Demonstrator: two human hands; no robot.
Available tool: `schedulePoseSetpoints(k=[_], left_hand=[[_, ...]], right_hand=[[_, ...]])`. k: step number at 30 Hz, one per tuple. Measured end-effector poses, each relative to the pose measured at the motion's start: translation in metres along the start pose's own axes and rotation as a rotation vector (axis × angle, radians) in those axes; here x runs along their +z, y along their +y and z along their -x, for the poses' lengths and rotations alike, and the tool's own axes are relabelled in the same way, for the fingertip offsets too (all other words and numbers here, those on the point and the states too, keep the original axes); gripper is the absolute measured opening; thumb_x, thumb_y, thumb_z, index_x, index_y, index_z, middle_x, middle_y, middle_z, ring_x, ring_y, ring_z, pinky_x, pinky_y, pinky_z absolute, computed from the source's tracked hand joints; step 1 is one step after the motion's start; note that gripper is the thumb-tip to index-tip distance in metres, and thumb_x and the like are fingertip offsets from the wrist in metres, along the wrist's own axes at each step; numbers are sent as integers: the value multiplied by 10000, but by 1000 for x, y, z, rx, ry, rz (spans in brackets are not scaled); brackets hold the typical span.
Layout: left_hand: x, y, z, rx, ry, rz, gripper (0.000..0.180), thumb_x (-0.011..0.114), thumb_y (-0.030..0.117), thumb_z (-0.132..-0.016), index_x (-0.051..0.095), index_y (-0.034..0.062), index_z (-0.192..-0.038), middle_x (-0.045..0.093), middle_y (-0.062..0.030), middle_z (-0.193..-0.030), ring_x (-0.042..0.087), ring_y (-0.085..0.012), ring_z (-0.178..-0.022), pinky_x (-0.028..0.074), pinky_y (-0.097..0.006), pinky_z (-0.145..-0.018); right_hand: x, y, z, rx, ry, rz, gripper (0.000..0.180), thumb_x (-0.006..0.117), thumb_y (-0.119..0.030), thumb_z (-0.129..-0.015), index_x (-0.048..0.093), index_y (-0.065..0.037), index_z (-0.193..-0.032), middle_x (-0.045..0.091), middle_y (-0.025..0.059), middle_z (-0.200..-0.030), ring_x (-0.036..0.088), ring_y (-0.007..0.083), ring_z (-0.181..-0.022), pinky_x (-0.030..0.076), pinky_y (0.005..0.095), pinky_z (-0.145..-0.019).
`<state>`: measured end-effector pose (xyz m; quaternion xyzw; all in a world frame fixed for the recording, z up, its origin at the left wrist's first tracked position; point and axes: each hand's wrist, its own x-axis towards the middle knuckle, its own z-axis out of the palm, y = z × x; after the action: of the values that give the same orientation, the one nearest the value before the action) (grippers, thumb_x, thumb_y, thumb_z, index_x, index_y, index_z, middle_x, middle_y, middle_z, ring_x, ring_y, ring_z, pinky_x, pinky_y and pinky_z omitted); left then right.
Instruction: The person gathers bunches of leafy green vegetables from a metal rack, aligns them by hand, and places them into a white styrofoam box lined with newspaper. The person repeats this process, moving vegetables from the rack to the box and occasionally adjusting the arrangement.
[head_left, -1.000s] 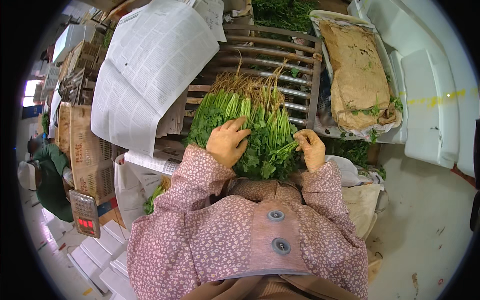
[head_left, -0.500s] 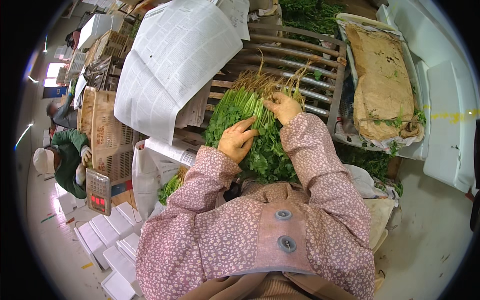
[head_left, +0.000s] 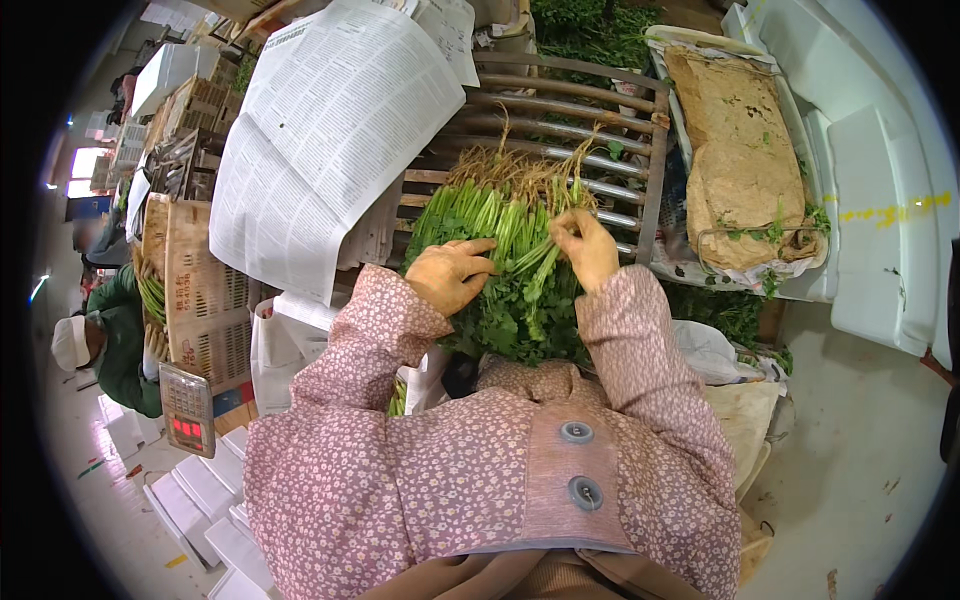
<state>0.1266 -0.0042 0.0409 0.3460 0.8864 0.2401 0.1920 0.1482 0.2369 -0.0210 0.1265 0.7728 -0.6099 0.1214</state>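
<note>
- Bunch of leafy greens (head_left: 510, 270) lies centre frame on a slatted metal rack (head_left: 620, 150), pale roots toward the top, dark leaves toward the person's chest.
- Rack's right rail sits just beside a white foam box (head_left: 800, 290) lined with brown paper (head_left: 740, 150); bare slats show above the roots, so open room lies at upper centre.
- Sheets of newspaper (head_left: 320, 140) overlap the rack's left edge, closing that side.
- Bottom side is blocked by the person's floral sleeves.
- Left hand (head_left: 450, 275) rests flat on the stems at centre left, fingers loosely spread, pressing, not wrapped round anything.
- Right hand (head_left: 585, 245) is at the bunch's upper right, fingers curled and pinched shut on a few stems near the roots.
- Far left: woven baskets (head_left: 195, 290), a scale with red digits (head_left: 188, 410), another person in green (head_left: 120, 340).
</note>
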Motion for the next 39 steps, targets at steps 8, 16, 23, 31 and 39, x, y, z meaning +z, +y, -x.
schedulePoseSetpoints(k=[8,16,23,31,39], left_hand=[[24,-16,23,-11,171,130,182,615,97,-825,683,94,-995,555,-123,-1284,535,-310,-1160,437,-418,-960],[-43,38,-22,102,147,165,229,582,54,-861,672,83,-1070,656,-123,-1108,649,-267,-983,531,-356,-854],[23,-5,-86,48,-125,-193,338,558,132,-893,568,108,-1231,550,-81,-1279,545,-247,-1141,457,-381,-967],[24,-26,-69,130,-24,-252,334,569,133,-875,571,114,-1208,553,-105,-1250,572,-316,-1068,489,-418,-870],[32,102,-107,42,-226,-356,233,545,24,-838,645,41,-1047,675,-155,-939,677,-238,-785,585,-315,-654]], right_hand=[[23,10,-41,100,-180,81,207,609,-259,-884,601,-52,-894,651,85,-867,595,182,-773,470,326,-778],[14,19,32,-60,133,-141,163,623,-157,-881,596,-4,-929,583,38,-797,523,133,-694,443,279,-643],[-1,-3,108,-63,77,-367,117,638,-105,-858,592,-1,-885,586,22,-753,536,91,-686,456,235,-651],[-149,1,245,-258,718,-271,130,661,-156,-843,610,-45,-887,577,13,-771,512,83,-650,424,227,-576],[-213,125,200,124,712,831,320,683,-163,-805,626,-61,-1103,640,91,-1080,632,243,-938,485,336,-844]])
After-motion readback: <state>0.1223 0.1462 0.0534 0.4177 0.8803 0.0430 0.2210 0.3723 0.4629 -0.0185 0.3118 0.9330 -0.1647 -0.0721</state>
